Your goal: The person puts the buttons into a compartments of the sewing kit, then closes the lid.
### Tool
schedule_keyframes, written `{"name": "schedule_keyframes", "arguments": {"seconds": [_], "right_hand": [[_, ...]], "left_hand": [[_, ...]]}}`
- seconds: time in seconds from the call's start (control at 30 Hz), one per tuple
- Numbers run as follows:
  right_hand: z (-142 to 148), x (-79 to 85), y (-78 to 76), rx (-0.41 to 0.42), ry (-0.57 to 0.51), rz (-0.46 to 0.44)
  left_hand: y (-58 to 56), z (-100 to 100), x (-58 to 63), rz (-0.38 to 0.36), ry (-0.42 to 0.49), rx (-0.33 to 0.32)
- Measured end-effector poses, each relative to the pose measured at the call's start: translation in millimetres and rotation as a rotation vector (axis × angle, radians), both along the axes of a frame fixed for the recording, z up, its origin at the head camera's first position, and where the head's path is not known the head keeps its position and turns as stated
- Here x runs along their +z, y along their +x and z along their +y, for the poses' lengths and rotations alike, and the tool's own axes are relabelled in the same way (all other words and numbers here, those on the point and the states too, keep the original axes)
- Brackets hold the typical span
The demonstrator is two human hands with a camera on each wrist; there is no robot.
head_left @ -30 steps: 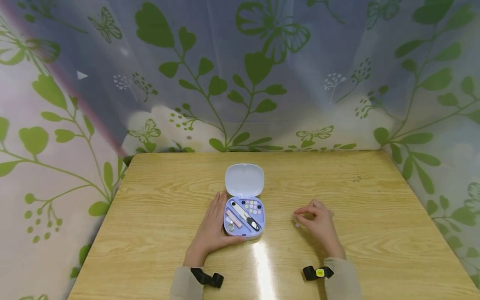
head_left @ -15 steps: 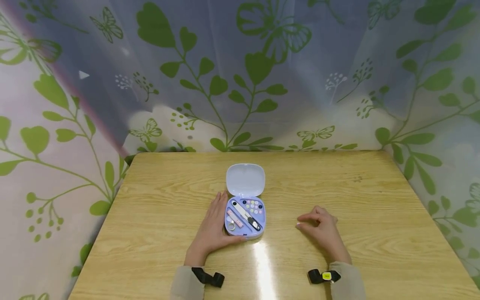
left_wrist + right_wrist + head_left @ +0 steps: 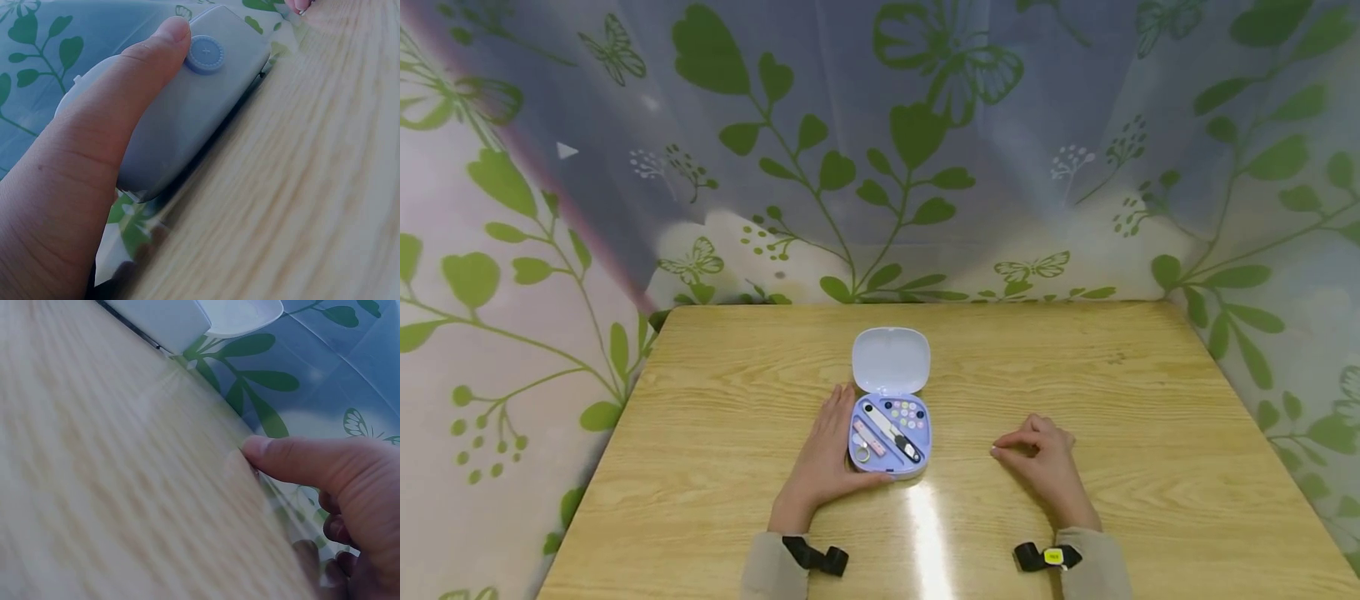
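Note:
A lilac sewing kit box (image 3: pixel 891 465) lies open on the table, its pale lid (image 3: pixel 891 360) tilted back. Along its left side rest the straight fingers of my left hand (image 3: pixel 820 467), while the thumb reaches across the front edge. In the left wrist view that thumb lies beside a round ridged knob (image 3: pixel 206 54) on the box's front. Inside are a white-and-black thread snipper (image 3: pixel 891 432), a pink strip (image 3: pixel 869 438), a ring (image 3: pixel 862 452) and several small round buttons (image 3: pixel 904 413). To the right, my right hand (image 3: pixel 1045 458) pinches a small pale button, mostly hidden by the fingertips, low over the table.
The wooden table (image 3: pixel 737 358) reaches back to a curtain (image 3: pixel 820 167) printed with green leaves and butterflies. A strip of reflected light crosses the wood in front of the box. Each wrist wears a black strap (image 3: pixel 814 556).
The pale button beside my right fingertips lay on the table and is now pinched. My right hand has shifted slightly right and toward me. My left hand keeps its place on the box.

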State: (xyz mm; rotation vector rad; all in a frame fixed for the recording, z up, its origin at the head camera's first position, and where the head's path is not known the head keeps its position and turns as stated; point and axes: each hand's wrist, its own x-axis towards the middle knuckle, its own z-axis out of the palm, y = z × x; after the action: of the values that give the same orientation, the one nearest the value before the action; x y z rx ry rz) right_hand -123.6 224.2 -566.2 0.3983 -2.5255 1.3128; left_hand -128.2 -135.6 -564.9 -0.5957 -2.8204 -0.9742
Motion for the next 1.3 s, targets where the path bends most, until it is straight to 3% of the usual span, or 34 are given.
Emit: {"name": "schedule_keyframes", "arguments": {"seconds": [0.33,0.63,0.97,1.3], "right_hand": [[-1.0,-0.5,1.0,-0.023,0.003,0.019],[-0.7,-1.0,0.6,-0.015,0.013,0.054],[-0.6,3.4,-1.6,-0.015,0.009,0.022],[-11.6,17.6,-8.9,0.037,0.013,0.126]], "left_hand": [[1.0,0.8,3.6,-0.016,-0.003,-0.005],[0.2,1.6,2.5,0.014,0.004,-0.003],[0.2,2.4,2.0,-0.006,0.006,0.001],[0.8,1.6,3.4,0.013,0.002,-0.004]]}}
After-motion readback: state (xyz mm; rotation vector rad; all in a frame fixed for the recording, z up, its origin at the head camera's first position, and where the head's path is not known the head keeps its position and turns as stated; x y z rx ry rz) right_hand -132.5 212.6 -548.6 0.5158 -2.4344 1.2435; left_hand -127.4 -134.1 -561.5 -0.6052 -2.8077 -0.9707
